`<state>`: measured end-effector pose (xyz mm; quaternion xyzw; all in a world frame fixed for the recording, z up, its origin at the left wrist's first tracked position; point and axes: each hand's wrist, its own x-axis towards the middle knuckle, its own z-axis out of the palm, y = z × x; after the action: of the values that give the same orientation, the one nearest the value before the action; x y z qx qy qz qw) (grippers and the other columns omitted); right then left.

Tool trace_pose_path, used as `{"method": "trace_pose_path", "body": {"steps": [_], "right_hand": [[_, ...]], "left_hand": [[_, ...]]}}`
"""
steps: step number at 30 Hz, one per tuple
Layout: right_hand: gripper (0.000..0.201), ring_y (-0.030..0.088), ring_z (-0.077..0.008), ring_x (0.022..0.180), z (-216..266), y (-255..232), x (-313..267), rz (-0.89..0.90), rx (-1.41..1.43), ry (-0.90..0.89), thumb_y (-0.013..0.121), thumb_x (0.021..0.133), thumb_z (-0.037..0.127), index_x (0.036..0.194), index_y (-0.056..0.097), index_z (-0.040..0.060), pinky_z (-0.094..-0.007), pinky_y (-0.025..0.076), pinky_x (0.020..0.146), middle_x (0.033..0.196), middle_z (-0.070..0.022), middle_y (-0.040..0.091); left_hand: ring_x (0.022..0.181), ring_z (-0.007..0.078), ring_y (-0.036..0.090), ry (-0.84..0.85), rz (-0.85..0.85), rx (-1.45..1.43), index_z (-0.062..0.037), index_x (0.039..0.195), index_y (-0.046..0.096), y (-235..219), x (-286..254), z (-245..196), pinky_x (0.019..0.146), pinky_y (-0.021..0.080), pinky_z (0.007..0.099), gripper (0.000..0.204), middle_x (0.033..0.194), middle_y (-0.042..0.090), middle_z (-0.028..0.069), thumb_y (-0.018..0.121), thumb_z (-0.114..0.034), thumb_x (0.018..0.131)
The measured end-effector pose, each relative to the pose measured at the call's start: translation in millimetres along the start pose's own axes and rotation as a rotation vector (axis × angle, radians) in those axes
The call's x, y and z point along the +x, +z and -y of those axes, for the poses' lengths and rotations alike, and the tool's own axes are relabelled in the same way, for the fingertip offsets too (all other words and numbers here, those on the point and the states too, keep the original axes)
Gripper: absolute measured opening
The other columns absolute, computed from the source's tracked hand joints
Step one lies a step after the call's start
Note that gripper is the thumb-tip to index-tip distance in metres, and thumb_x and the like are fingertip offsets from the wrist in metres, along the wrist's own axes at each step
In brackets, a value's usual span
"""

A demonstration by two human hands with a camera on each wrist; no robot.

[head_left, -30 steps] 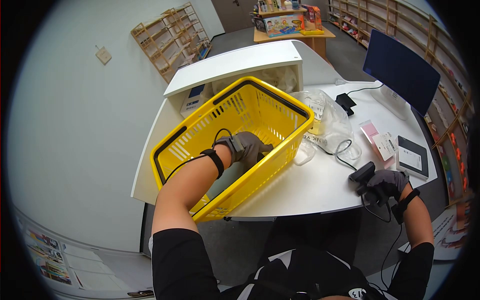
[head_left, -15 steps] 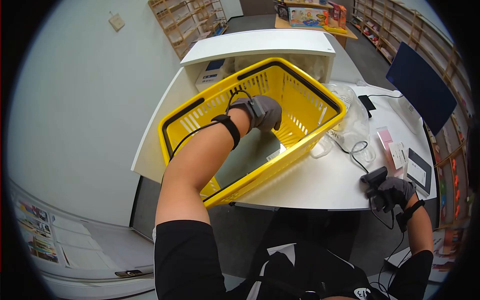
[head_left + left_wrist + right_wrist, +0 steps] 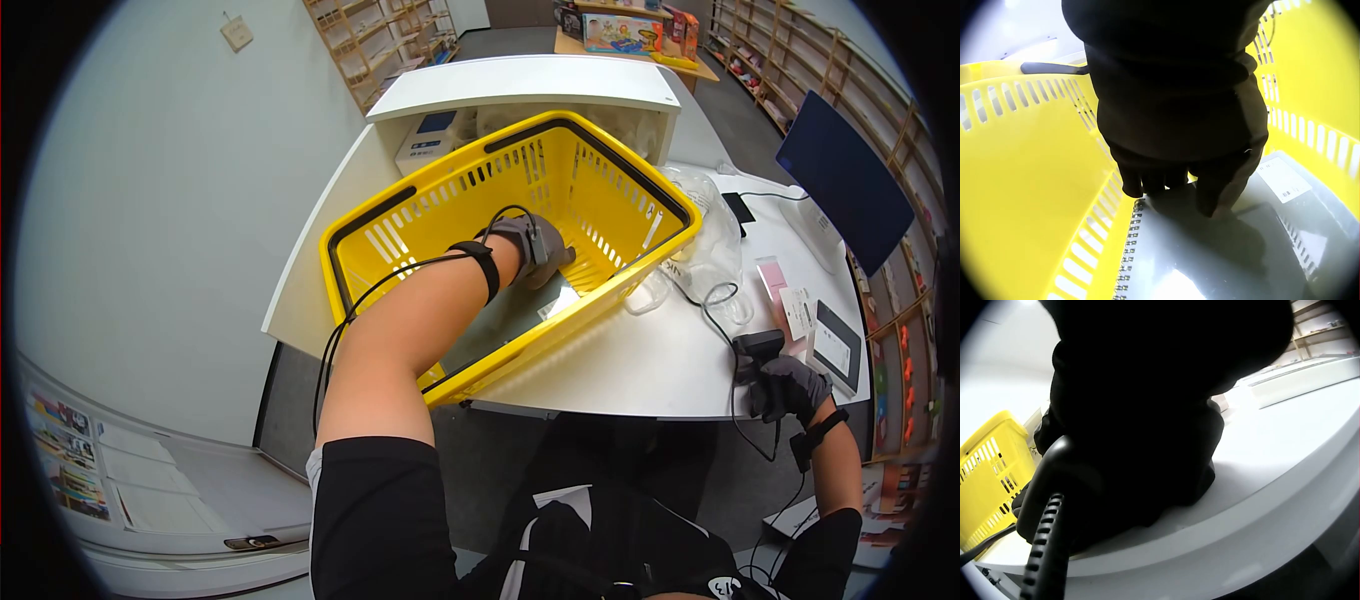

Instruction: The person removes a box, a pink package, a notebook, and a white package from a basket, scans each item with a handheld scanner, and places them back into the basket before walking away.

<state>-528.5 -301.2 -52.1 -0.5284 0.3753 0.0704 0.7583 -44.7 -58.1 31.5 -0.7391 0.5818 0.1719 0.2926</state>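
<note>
A yellow shopping basket (image 3: 640,165) stands on the white counter (image 3: 600,385). My gloved left hand (image 3: 545,255) reaches down inside it. In the left wrist view, the left fingers and thumb (image 3: 1210,203) pinch the far edge of a grey spiral notebook (image 3: 1172,250); its wire binding runs along the left side. Under and beside it lies another grey item with a white label (image 3: 1285,179). On the right, my gloved right hand (image 3: 800,385) grips a black handheld scanner (image 3: 762,345) low over the counter's front edge. In the right wrist view that hand is mostly dark.
Right of the basket lie a clear plastic bag (image 3: 705,215) and a black cable. A pink packaged item (image 3: 772,275) and a black-and-white flat box (image 3: 835,345) lie near the right hand. A monitor (image 3: 845,180) stands behind them. A raised ledge (image 3: 520,85) borders the back.
The left hand has shifted right and lower inside the basket over the last half second. The scanner has turned slightly in the right hand. The head view has shifted.
</note>
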Motion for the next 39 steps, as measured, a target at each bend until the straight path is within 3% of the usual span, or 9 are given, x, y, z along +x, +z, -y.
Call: {"method": "trace_pose_path", "body": {"steps": [3, 8, 12, 20, 23, 27, 31, 35, 39], "right_hand": [[0.050, 0.076, -0.0288, 0.077, -6, -5, 5, -0.024, -0.009, -0.026, 0.064, 0.098, 0.030, 0.135, 0.072, -0.0028, -0.0463, 0.064, 0.069, 0.099, -0.0165, 0.079], [0.046, 0.076, -0.0281, 0.077, -17, -25, 16, -0.016, -0.102, -0.044, 0.061, 0.101, 0.027, 0.134, 0.072, -0.0034, -0.0438, 0.064, 0.070, 0.096, -0.0150, 0.078], [0.045, 0.075, -0.0274, 0.077, 0, 8, 1, -0.033, 0.027, -0.048, 0.061, 0.102, 0.027, 0.131, 0.074, -0.0042, -0.0431, 0.063, 0.070, 0.093, -0.0142, 0.077], [0.048, 0.075, -0.0278, 0.076, -11, -17, 11, 0.011, -0.059, -0.042, 0.060, 0.102, 0.028, 0.132, 0.073, -0.0075, -0.0421, 0.063, 0.071, 0.090, -0.0152, 0.076], [0.050, 0.074, -0.0280, 0.075, -8, -11, 7, -0.009, -0.036, -0.041, 0.060, 0.102, 0.029, 0.133, 0.073, -0.0080, -0.0419, 0.063, 0.070, 0.090, -0.0150, 0.076], [0.052, 0.074, -0.0286, 0.074, -14, -19, 14, 0.001, -0.053, -0.051, 0.060, 0.101, 0.030, 0.134, 0.073, -0.0081, -0.0420, 0.062, 0.070, 0.090, -0.0148, 0.075], [0.052, 0.073, -0.0287, 0.074, -13, -23, 13, 0.025, -0.036, -0.032, 0.060, 0.102, 0.030, 0.134, 0.074, -0.0077, -0.0425, 0.061, 0.070, 0.089, -0.0145, 0.075], [0.052, 0.073, -0.0282, 0.075, -9, -14, 7, 0.022, -0.047, -0.028, 0.060, 0.102, 0.030, 0.135, 0.074, -0.0074, -0.0426, 0.061, 0.070, 0.089, -0.0141, 0.074], [0.050, 0.074, -0.0277, 0.075, -6, -9, 6, 0.025, -0.059, -0.044, 0.059, 0.103, 0.029, 0.134, 0.074, -0.0069, -0.0419, 0.061, 0.070, 0.089, -0.0139, 0.075]], "left_hand": [[0.134, 0.0421, 0.070, 0.118, -0.142, 0.048, -0.0293, 0.171, 0.047, 19, 12, 11, 0.112, 0.055, 0.0465, 0.077, 0.149, 0.071, 0.0163, 0.059, -0.015, 0.097], [0.133, 0.0401, 0.071, 0.065, -0.131, 0.034, -0.0291, 0.170, 0.051, 15, 16, 5, 0.112, 0.056, 0.0459, 0.077, 0.148, 0.072, 0.0155, 0.062, -0.015, 0.095], [0.128, 0.0403, 0.073, 0.079, -0.121, 0.102, -0.0285, 0.167, 0.055, 9, 15, 4, 0.108, 0.058, 0.0452, 0.075, 0.141, 0.076, 0.0150, 0.063, -0.016, 0.093], [0.123, 0.0376, 0.076, 0.051, -0.176, 0.128, -0.0282, 0.164, 0.059, 5, 18, 1, 0.106, 0.060, 0.0414, 0.081, 0.134, 0.079, 0.0118, 0.069, -0.014, 0.086], [0.128, 0.0365, 0.074, 0.040, -0.037, 0.202, -0.0285, 0.166, 0.057, 2, 22, 2, 0.106, 0.059, 0.0418, 0.085, 0.143, 0.075, 0.0099, 0.069, -0.012, 0.083], [0.134, 0.0395, 0.071, 0.165, -0.225, 0.165, -0.0312, 0.171, 0.048, 26, 35, 21, 0.110, 0.058, 0.0439, 0.094, 0.153, 0.070, 0.0112, 0.067, -0.011, 0.082], [0.130, 0.0443, 0.071, 0.146, -0.218, 0.104, -0.0328, 0.174, 0.041, 29, 22, 15, 0.112, 0.056, 0.0471, 0.088, 0.157, 0.065, 0.0176, 0.061, -0.013, 0.091], [0.137, 0.0459, 0.067, 0.035, -0.113, 0.073, -0.0351, 0.178, 0.032, 21, 26, 5, 0.118, 0.053, 0.0484, 0.103, 0.158, 0.064, 0.0224, 0.064, -0.008, 0.084], [0.137, 0.0460, 0.068, 0.017, -0.112, 0.089, -0.0347, 0.178, 0.033, 13, 16, -3, 0.117, 0.053, 0.0491, 0.098, 0.155, 0.065, 0.0253, 0.063, -0.011, 0.088]]}}
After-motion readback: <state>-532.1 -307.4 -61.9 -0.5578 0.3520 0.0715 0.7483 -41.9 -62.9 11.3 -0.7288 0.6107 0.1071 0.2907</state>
